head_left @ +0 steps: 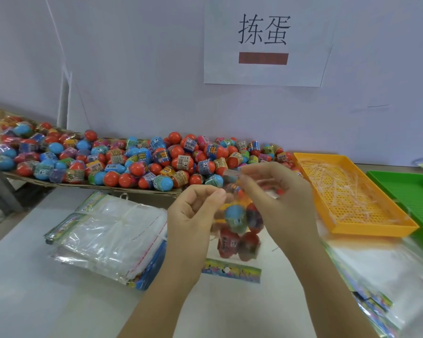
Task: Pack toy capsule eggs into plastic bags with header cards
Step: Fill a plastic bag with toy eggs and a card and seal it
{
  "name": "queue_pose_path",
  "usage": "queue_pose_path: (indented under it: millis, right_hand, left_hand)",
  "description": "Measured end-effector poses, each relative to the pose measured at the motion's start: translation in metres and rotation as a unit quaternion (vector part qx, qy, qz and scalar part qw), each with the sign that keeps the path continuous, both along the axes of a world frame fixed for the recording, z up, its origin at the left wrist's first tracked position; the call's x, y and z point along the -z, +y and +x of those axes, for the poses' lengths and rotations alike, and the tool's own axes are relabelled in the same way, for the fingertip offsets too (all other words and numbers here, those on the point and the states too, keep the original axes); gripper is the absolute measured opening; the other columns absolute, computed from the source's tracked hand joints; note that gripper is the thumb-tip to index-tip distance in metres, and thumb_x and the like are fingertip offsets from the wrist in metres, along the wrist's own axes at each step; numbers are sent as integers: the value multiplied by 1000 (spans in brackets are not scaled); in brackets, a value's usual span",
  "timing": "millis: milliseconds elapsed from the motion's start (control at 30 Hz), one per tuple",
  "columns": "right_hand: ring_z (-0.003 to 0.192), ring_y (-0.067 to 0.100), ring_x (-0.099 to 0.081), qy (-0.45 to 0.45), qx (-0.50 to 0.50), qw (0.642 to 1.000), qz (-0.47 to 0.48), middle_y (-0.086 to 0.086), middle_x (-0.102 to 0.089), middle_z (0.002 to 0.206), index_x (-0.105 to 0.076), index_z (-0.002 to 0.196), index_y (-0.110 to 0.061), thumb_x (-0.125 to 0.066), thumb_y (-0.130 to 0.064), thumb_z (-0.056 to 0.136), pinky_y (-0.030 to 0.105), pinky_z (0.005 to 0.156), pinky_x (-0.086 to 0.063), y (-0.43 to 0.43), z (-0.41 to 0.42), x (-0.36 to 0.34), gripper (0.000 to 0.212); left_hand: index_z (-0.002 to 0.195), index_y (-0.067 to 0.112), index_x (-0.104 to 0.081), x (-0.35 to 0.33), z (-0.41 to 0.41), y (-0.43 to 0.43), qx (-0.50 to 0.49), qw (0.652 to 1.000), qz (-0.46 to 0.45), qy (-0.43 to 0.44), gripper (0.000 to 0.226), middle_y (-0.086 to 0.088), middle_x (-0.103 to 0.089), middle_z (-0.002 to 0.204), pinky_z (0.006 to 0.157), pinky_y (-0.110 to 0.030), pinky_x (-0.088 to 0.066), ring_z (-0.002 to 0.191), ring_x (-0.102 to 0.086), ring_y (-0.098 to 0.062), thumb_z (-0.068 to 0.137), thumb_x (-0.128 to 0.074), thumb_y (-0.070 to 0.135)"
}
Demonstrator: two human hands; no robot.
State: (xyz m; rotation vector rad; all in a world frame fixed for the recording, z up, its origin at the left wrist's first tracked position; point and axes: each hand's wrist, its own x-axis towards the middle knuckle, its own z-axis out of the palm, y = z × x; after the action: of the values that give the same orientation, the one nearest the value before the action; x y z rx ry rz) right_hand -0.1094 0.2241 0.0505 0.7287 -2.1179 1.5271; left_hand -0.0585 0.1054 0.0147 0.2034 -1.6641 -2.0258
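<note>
The clear plastic bag of red and blue capsule eggs (239, 230) hangs above the white tabletop (34, 301) with its mouth up and its bright printed header card (231, 270) at the bottom. It looks filled, so the step in hand is most likely closing it. The left hand (195, 215) pinches the mouth's edge between thumb and forefinger. The right hand (279, 193) pinches a small clear flap or strip at the top, and both grips are closed on the bag. The next move probably calls for keeping the mouth taut and level while the flap is pressed down, so that no egg tips out. Behind the bag lies the loose heap of red, blue and green capsule eggs (132, 162), and to its left a stack of empty clear bags (108, 235). To its right is an orange perforated plastic tray (374, 228) littered with thin pale strips. Above and behind the bag, a white paper sign (264, 40) reads "拣蛋" over a red-brown bar. Some egg labels show a figure like 6 or 9, and the rest is too small to read.
</note>
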Motion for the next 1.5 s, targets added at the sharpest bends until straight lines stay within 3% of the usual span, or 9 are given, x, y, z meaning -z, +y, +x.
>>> queue_pose_path:
  millis: [233, 400, 633, 733, 833, 1000, 1233, 1367, 1500]
  right_hand:
    - [68, 0, -63, -19, -15, 1000, -15, -16, -68, 78, -66, 83, -36, -72, -7, 83, 10, 62, -48, 1, -1, -1, 30]
    - [100, 20, -57, 150, 70, 984, 68, -5, -61, 97, -72, 82, -21, -65, -19, 79, 45, 87, -44, -6, 6, 3, 7]
    - [93, 20, -58, 206, 103, 961, 154, -7, -69, 91, -78, 88, -24, -60, -39, 85, 43, 85, -36, -6, 3, 6, 23]
    - [94, 21, -56, 199, 70, 966, 152, -5, -68, 92, -77, 90, -23, -59, -39, 86, 44, 82, -40, -4, 1, 5, 25]
    - [93, 20, -52, 180, 38, 975, 127, -4, -66, 91, -77, 90, -21, -60, -37, 86, 45, 82, -42, -3, -2, 4, 24]
    - [92, 19, -53, 201, 71, 969, 124, -5, -67, 89, -76, 85, -20, -59, -32, 87, 45, 80, -39, -6, 0, 8, 21]
    - [85, 13, -56, 213, 121, 965, 92, -7, -66, 86, -73, 80, -18, -57, -31, 89, 34, 80, -32, -11, 2, 11, 23]
    - [82, 18, -59, 245, 147, 948, 139, -6, -67, 84, -74, 81, -19, -57, -32, 88, 37, 79, -32, -7, -1, 10, 23]
    - [81, 20, -60, 225, 198, 944, 137, -5, -67, 85, -73, 81, -20, -57, -33, 89, 32, 79, -26, -9, 0, 10, 22]
  left_hand:
    - [87, 28, -71, -4, 2, 2, -23, 999, -38, 16, 12, 11, -74, 77, 58, -16, -55, 74, -70, -3, 89, -63, 20]
    - [85, 33, -72, -5, 4, 4, -45, 997, -52, 32, 12, 8, -74, 77, 58, -22, -58, 74, -71, -9, 79, -63, 37]
    - [93, 40, -67, -6, 7, 6, -71, 988, -131, 49, 17, 11, -70, 77, 62, -20, -58, 75, -68, -8, 79, -58, 41]
    - [92, 42, -66, -6, 8, 6, -86, 985, -143, 53, 14, 11, -69, 78, 60, -12, -53, 78, -67, -6, 81, -59, 37]
    - [95, 40, -66, -5, 10, 8, -103, 977, -176, 60, 14, 9, -70, 80, 64, -18, -56, 82, -68, -12, 84, -58, 36]
    - [101, 33, -65, -4, 10, 9, -140, 954, -252, 85, 16, 9, -68, 86, 67, -15, -53, 83, -64, -8, 88, -58, 27]
    - [97, 30, -69, -3, 10, 9, -153, 945, -270, 98, 16, 13, -67, 80, 63, -13, -51, 78, -64, -7, 87, -61, 22]
    - [94, 36, -70, -1, 9, 10, -138, 960, -232, 71, 14, 12, -68, 75, 62, -26, -57, 75, -67, -12, 86, -61, 28]
    - [92, 42, -68, 0, 8, 11, -114, 967, -223, 48, 20, 14, -70, 77, 61, -22, -57, 76, -68, -7, 91, -66, 22]
